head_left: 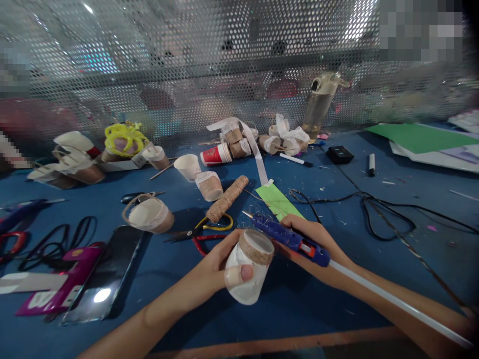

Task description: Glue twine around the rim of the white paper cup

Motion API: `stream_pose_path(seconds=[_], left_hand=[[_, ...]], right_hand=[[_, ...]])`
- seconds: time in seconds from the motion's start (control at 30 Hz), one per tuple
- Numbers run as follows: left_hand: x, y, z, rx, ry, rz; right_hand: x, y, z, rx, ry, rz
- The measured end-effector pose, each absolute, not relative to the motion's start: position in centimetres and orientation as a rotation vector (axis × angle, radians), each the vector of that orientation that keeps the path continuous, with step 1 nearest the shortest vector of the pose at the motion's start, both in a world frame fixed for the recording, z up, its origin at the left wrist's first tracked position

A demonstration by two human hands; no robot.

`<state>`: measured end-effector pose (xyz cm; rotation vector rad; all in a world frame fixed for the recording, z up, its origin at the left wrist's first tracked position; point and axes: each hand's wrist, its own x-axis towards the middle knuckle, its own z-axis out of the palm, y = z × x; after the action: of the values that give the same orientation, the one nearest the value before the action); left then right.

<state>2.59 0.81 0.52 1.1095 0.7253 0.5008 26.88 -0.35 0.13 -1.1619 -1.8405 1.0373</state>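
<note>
My left hand is closed around a white paper cup, thumb across its side. Brown twine is wound in a band around the cup's upper end, which tilts up and away from me. In my right hand is a blue glue gun with a long whitish glue stick running out of its back. The gun's metal nozzle points left, just above the cup's far edge. A roll of brown twine lies beyond the cup, its loose strand leading right toward a green paper strip.
Scissors with yellow and red handles lie left of the twine. A handled cup, a phone and a second glue gun are further left. Several cups, a bottle and a mesh panel stand behind. Black cable crosses the right.
</note>
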Motion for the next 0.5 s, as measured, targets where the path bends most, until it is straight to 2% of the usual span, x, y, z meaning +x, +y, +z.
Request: stream_pose_path(seconds=[0.5], left_hand=[[2.67, 1.02, 0.86, 1.122, 0.721, 0.482]], right_hand=[[26.88, -0.27, 0.16, -1.16, -1.865, 1.005]])
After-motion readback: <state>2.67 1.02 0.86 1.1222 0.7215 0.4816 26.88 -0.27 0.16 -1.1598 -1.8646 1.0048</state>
